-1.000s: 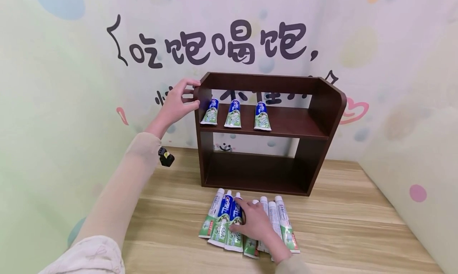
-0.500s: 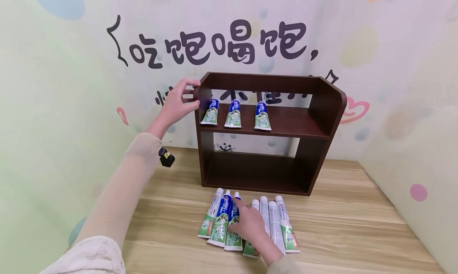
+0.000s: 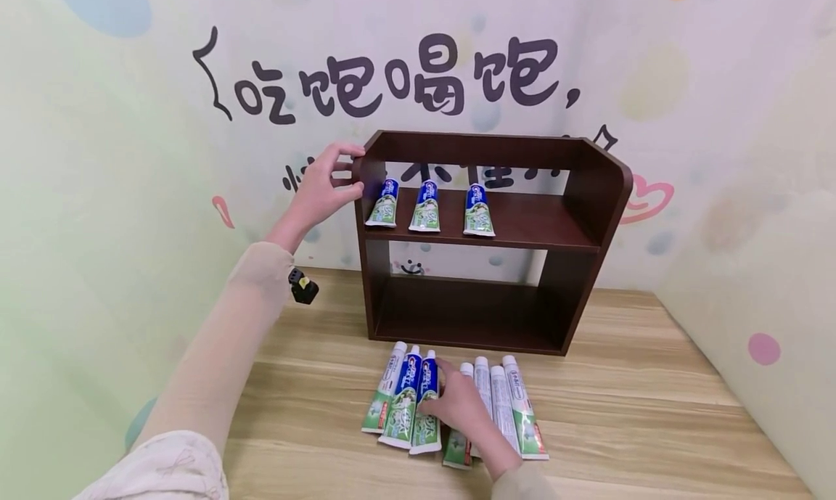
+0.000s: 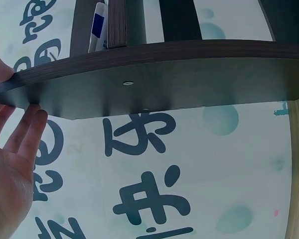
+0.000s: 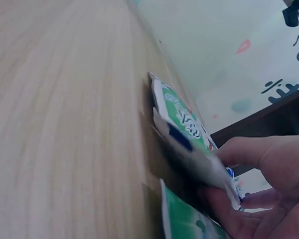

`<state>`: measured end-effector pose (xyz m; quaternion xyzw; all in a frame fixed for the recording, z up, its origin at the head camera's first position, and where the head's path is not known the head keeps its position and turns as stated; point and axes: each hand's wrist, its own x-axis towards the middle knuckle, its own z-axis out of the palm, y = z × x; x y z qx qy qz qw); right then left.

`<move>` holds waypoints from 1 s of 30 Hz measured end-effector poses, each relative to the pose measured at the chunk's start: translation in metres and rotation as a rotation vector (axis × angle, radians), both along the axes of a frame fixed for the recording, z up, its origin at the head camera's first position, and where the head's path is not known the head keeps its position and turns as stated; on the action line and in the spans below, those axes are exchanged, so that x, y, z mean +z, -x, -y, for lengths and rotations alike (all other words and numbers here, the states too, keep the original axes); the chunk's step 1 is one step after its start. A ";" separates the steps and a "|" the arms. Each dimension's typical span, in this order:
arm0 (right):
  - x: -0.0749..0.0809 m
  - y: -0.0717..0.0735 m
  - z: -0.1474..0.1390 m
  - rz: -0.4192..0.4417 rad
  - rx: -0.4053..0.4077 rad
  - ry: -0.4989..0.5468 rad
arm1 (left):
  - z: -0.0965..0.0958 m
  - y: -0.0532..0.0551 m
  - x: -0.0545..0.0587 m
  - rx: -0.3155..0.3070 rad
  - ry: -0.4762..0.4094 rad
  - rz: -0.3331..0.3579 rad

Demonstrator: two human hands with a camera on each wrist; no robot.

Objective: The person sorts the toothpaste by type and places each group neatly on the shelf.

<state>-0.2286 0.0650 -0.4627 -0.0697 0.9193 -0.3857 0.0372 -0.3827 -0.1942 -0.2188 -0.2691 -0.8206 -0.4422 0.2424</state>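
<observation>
My left hand (image 3: 320,188) grips the upper left side panel of a dark brown two-tier shelf (image 3: 483,150). In the left wrist view the thumb lies on one face of the panel (image 4: 154,82) and fingertips touch the other. On the wooden table, my right hand (image 3: 464,406) pinches a blue-and-green toothpaste tube (image 3: 427,433) by its edges. The right wrist view has this tube (image 5: 189,157) tilted, one edge raised, between thumb and fingers. Similar tubes (image 3: 401,413) lie close on its left. White-and-green tubes (image 3: 525,413) lie to the right, partly hidden by the hand.
Three blue-and-green toothpaste tubes (image 3: 426,208) lie spaced apart on the upper tier, towards its left. The lower tier (image 3: 464,311) stands behind the row on the table (image 3: 627,406). Printed wall panels (image 3: 738,159) enclose the back and sides.
My right hand has shifted from over the blue-and-green tube to its right edge, uncovering more of its upper part. My left hand stays on the shelf panel.
</observation>
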 end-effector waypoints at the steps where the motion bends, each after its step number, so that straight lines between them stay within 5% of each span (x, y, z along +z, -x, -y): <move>1: 0.001 0.001 -0.001 0.012 0.008 0.012 | 0.000 0.000 0.000 -0.002 -0.003 0.002; 11: 0.000 0.004 -0.015 0.144 0.083 0.257 | -0.007 -0.015 0.009 -0.019 -0.006 0.037; 23: 0.005 0.005 -0.029 0.291 0.126 0.490 | -0.002 0.000 0.004 -0.023 -0.006 0.020; 30: 0.005 0.004 -0.035 0.398 0.196 0.649 | -0.009 -0.022 0.013 -0.025 -0.005 0.047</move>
